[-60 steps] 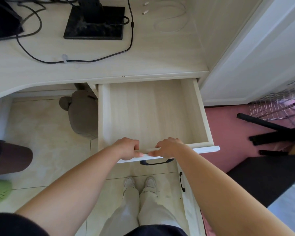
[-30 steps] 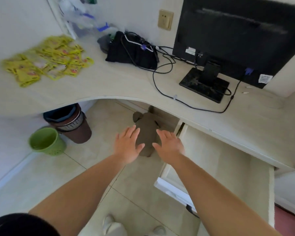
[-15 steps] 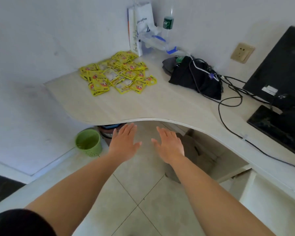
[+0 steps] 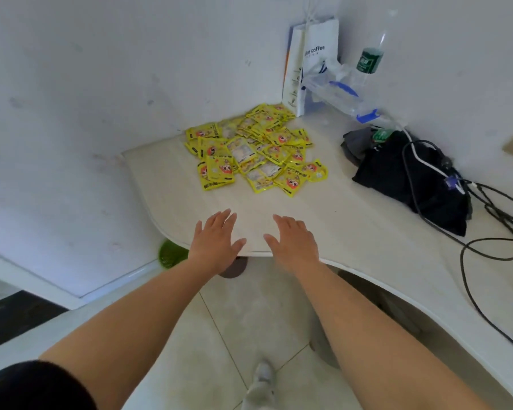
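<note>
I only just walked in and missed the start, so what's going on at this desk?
A person stands at the corner desk with both arms stretched forward. The left hand and right hand are open and flat at the desk's front edge, holding nothing. They point toward a pile of yellow packets farther back, not yet touching it. A white paper bag stands behind the pile and a black bag lies to its right.

Centre: a pale desk top [image 4: 353, 232] with matt wood-grain finish. On it, yellow packets [image 4: 258, 155] of glossy, crinkled plastic film. Upper right: a smooth white paper bag [image 4: 320, 34], a clear plastic bottle [image 4: 369, 59], a matt black cloth bag [image 4: 391, 176]. Below, smooth floor tiles [image 4: 264, 315], faintly shiny.
</note>
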